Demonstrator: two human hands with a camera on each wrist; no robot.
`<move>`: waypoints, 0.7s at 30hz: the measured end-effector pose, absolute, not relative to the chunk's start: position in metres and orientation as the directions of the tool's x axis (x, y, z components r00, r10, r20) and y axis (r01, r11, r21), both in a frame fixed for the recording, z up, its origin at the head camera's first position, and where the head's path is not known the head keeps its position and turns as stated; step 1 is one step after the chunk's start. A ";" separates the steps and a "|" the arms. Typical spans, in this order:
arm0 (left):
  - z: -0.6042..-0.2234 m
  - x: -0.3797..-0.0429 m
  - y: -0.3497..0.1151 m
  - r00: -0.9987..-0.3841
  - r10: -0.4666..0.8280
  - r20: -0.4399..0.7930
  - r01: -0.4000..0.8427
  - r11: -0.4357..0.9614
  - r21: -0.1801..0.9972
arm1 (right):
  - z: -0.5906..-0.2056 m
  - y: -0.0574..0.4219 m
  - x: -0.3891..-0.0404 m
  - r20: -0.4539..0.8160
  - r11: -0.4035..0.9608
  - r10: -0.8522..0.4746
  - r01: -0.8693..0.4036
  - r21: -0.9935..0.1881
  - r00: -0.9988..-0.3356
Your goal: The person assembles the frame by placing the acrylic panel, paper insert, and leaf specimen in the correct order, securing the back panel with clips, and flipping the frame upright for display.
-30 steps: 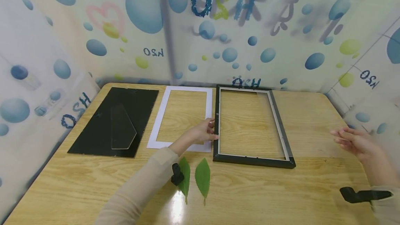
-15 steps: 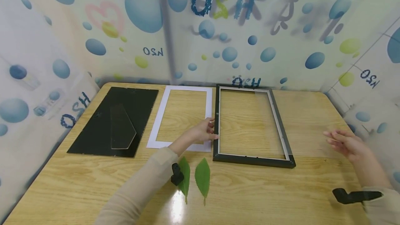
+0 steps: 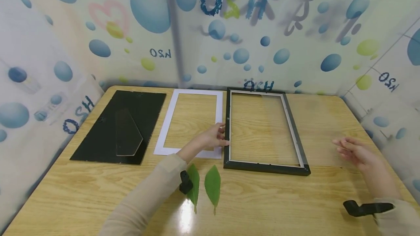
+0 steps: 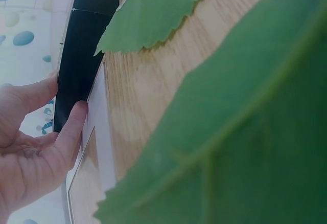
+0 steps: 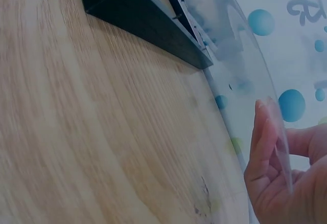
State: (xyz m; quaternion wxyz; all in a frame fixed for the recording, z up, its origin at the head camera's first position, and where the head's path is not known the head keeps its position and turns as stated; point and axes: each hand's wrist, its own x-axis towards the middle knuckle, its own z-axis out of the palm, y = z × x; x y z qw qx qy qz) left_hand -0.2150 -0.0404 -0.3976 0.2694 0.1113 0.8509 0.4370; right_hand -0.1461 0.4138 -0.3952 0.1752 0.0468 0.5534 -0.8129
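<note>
A black picture frame [image 3: 303,171] lies on the table, its inner side edged in light grey. My left hand [image 3: 210,137] holds its left side, thumb at the top edge and fingers against the outer face, as the left wrist view shows. My right hand [image 3: 357,153] pinches the edge of a clear sheet [image 3: 323,130] between thumb and fingers. The sheet bends a little in the right wrist view [image 5: 250,45] and reaches over the right part of the frame, its left edge inside the opening in the head view.
A white mat [image 3: 167,126] lies left of the frame, partly behind the left hand. Farther left is the black backing board [image 3: 105,130] with its stand flap. Two green leaves [image 3: 213,187] lie in front, one partly behind the left wrist camera. A patterned curtain rises behind the wooden table [image 3: 279,207].
My right hand has moved left with the clear sheet, whose left edge now lies farther across the frame's opening. The left hand has stayed on the frame.
</note>
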 end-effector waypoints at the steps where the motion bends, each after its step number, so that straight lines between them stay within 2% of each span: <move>1: -0.398 -0.215 -0.040 -0.830 0.426 -0.360 -0.045 0.592 0.805 | -0.395 0.411 -0.146 -0.275 -0.322 -0.227 0.339 -0.884 -0.934; 9: -0.398 -0.215 -0.040 -0.833 0.429 -0.350 -0.036 0.588 0.808 | -0.394 0.388 -0.152 -0.341 -0.274 -0.180 0.380 -0.884 -0.923; 21: -0.397 -0.215 -0.041 -0.833 0.431 -0.346 -0.025 0.597 0.802 | -0.391 0.356 -0.156 -0.317 -0.298 -0.231 0.378 -0.877 -0.920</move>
